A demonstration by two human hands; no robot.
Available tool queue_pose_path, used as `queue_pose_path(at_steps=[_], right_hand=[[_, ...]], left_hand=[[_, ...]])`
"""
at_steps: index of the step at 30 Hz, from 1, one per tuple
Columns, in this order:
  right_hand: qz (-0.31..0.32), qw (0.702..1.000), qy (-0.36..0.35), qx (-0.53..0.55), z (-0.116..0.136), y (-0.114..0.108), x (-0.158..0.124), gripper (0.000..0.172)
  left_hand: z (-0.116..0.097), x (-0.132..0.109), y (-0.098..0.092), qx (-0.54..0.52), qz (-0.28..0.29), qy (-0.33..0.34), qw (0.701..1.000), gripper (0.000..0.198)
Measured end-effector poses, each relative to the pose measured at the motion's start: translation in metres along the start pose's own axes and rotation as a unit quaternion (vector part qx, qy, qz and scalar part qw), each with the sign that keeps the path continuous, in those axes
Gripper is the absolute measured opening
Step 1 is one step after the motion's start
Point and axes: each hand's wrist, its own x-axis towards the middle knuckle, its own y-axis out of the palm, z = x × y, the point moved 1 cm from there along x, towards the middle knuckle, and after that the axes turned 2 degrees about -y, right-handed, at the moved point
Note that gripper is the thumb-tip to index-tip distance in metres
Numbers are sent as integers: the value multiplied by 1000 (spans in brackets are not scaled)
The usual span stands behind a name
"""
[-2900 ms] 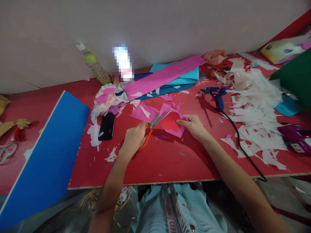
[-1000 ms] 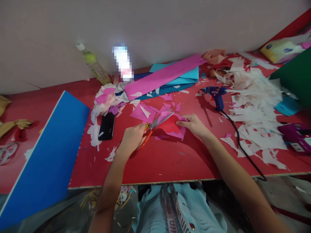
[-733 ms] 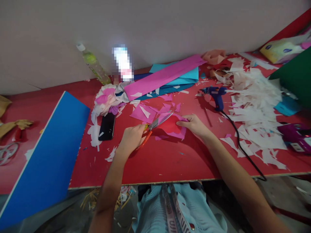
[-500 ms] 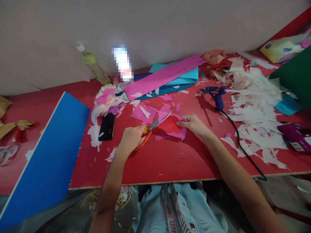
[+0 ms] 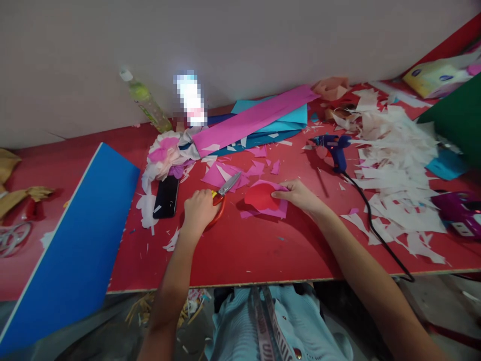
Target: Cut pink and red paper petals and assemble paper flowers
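wears a ribbed light-blue top and a lettered lanyard, close to the front edge of a red tabletop. grasps scissors by their orange and yellow handles in the left hand, pointing the blades away and to the right. pinches pink paper at its right side between thumb and fingers of the right hand, with a red rounded piece lying over it. holds the paper near the middle of the tabletop, just right of the scissors and apart from the blades. has a blue panel well to the left, slanting past the front edge, and, between it and the left hand, a black phone. has pink scraps just beyond the scissors, and a heap of white scraps well to the right, near a purple device. faces, farther off, a blue glue gun trailing a black cord, and, on the left, a crumpled white and pink bundle at the phone's far end. has behind these a long pink strip across light-blue sheets, a yellow packet at far right, and a green-tinted bottle before a grey wall.
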Motion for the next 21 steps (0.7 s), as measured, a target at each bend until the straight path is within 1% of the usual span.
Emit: queue_pose_path(at_steps=[2, 5, 7, 8, 9, 10, 11, 12, 13, 14, 15, 16, 17, 19, 21], right_hand=[[11, 1000, -8, 3, -1, 0, 0, 28], [14, 1000, -7, 2, -2, 1, 0, 27], [14, 1000, -6, -1, -2, 2, 0, 27], [18, 1000, -8, 0, -2, 4, 0, 27], [26, 1000, -10, 2, -1, 5, 0, 27], [34, 999, -12, 7, 0, 7, -1, 27], [43, 999, -13, 11, 1, 8, -1, 27], [52, 998, -14, 15, 2, 10, -2, 27], [59, 998, -15, 17, 3, 11, -2, 27], [64, 998, -16, 17, 3, 13, -3, 27], [68, 997, -18, 15, 4, 13, -3, 27], [70, 997, -21, 12, 4, 14, -3, 27], [72, 997, -24, 8, 5, 14, -3, 27], [74, 997, -29, -2, 5, 14, -3, 28], [77, 996, -33, -11, 5, 14, -3, 29]], left_hand=[[-1, -4, 0, 3, -17, 22, 1000, 38], [-4, -9, -1, -18, -39, 28, 999, 29], [-8, -10, -1, -95, -64, 36, 993, 27], [-12, -10, 0, -164, -72, 46, 983, 27], [-16, -10, 2, -250, -69, 62, 964, 28], [-21, -9, 5, -347, -51, 78, 933, 29], [-26, -9, 9, -445, -17, 92, 890, 31], [-32, -8, 13, -527, 29, 101, 843, 34], [-36, -8, 18, -586, 64, 97, 802, 36], [-41, -8, 21, -625, 93, 93, 770, 37], [-44, -8, 24, -649, 117, 90, 746, 35], [-47, -8, 26, -662, 130, 88, 733, 31], [-48, -9, 27, -668, 138, 87, 726, 26], [-49, -9, 26, -671, 138, 85, 723, 18], [-48, -9, 24, -675, 132, 84, 721, 19]])
